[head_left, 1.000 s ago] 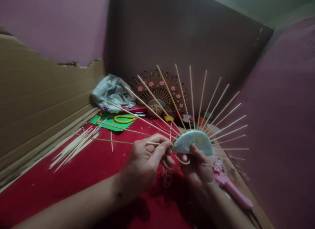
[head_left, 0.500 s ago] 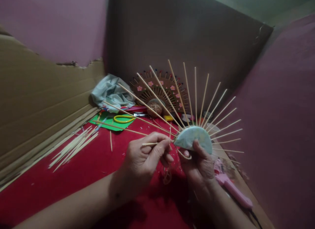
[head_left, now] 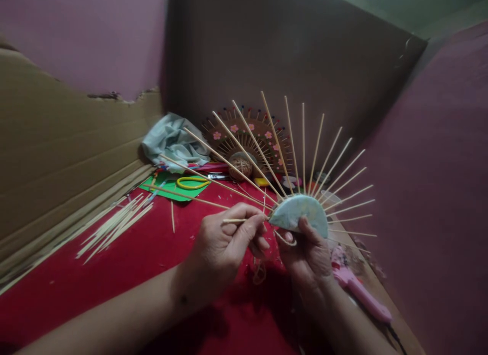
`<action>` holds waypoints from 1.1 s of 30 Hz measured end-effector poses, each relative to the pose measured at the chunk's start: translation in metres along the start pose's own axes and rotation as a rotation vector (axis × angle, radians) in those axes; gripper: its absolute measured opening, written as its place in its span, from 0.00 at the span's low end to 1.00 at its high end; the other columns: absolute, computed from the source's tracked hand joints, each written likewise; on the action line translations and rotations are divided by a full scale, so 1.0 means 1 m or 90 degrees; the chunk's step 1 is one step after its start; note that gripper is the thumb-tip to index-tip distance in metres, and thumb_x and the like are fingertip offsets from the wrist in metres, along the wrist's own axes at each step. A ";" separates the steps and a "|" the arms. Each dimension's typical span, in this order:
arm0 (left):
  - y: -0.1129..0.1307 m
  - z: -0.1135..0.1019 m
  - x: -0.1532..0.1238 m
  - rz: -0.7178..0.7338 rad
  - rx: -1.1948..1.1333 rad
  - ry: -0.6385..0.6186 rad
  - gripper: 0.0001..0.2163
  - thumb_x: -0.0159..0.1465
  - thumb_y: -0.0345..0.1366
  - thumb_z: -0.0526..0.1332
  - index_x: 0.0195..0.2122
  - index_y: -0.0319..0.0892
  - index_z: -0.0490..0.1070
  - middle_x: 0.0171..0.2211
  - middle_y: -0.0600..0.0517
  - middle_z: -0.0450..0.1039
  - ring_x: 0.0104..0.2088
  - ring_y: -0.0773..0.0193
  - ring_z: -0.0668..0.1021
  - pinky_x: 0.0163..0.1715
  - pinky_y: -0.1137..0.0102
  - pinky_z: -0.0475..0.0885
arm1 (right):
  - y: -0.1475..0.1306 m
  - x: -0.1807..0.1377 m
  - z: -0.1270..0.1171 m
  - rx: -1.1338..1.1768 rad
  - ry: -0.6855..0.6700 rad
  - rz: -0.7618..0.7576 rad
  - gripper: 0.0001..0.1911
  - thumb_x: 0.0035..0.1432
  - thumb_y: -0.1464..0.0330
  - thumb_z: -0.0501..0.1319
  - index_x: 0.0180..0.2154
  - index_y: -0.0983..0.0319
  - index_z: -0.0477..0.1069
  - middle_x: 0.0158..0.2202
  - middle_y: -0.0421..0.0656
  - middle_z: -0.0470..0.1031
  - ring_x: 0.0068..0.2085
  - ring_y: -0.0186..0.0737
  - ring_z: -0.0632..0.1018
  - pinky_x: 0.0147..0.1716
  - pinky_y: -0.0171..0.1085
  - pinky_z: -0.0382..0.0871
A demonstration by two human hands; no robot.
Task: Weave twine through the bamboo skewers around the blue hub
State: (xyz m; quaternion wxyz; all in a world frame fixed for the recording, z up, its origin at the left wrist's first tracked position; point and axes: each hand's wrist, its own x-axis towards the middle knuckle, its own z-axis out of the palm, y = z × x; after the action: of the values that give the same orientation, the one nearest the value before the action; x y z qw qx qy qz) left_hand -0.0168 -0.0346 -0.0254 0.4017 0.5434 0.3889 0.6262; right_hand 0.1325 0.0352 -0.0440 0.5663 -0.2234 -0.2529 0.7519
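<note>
My right hand (head_left: 308,258) is closed on a pale blue-green half-disc (head_left: 303,212), its thumb on the near face and its flat edge downward. Thin wooden sticks (head_left: 304,146) fan out from the curved rim, with several on each side. At the disc's left corner, my left hand (head_left: 232,243) pinches another wooden stick (head_left: 233,221) between thumb and fingers; the stick's tip meets the corner. A loop of twine (head_left: 286,241) curls by my right fingertips, and more twine hangs below between the hands.
Loose sticks (head_left: 114,228) lie on the red tabletop (head_left: 152,258) at left. Yellow-handled scissors (head_left: 190,182) rest on a green sheet (head_left: 163,193). Behind stand a twine ball (head_left: 241,168), a flower-decorated fan (head_left: 263,128) and a crumpled cloth (head_left: 171,141). A pink glue gun (head_left: 364,299) lies at right.
</note>
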 end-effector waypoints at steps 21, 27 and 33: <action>0.002 0.006 0.005 -0.044 -0.068 0.012 0.07 0.61 0.35 0.56 0.30 0.36 0.68 0.22 0.50 0.74 0.20 0.66 0.77 0.20 0.74 0.74 | 0.001 -0.002 -0.001 -0.041 0.003 -0.035 0.11 0.39 0.70 0.69 0.27 0.65 0.70 0.20 0.38 0.72 0.18 0.27 0.67 0.18 0.28 0.64; -0.004 -0.007 0.001 0.211 0.153 -0.040 0.07 0.63 0.31 0.54 0.37 0.37 0.70 0.25 0.49 0.74 0.26 0.67 0.77 0.27 0.72 0.73 | -0.007 0.005 0.008 -0.040 0.002 -0.029 0.13 0.36 0.71 0.70 0.26 0.65 0.68 0.18 0.36 0.71 0.17 0.28 0.67 0.16 0.28 0.64; 0.008 -0.019 -0.003 0.469 0.326 -0.101 0.10 0.60 0.22 0.54 0.40 0.36 0.70 0.30 0.46 0.73 0.32 0.66 0.75 0.33 0.70 0.71 | -0.015 0.011 0.021 -0.026 -0.039 -0.063 0.11 0.37 0.74 0.67 0.26 0.64 0.69 0.20 0.37 0.72 0.18 0.28 0.68 0.13 0.26 0.62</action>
State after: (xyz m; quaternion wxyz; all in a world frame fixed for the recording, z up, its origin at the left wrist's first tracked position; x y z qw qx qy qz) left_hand -0.0362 -0.0419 -0.0213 0.0333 0.7737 0.2799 0.5673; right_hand 0.1281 0.0465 -0.0189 0.5902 -0.1992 -0.2964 0.7240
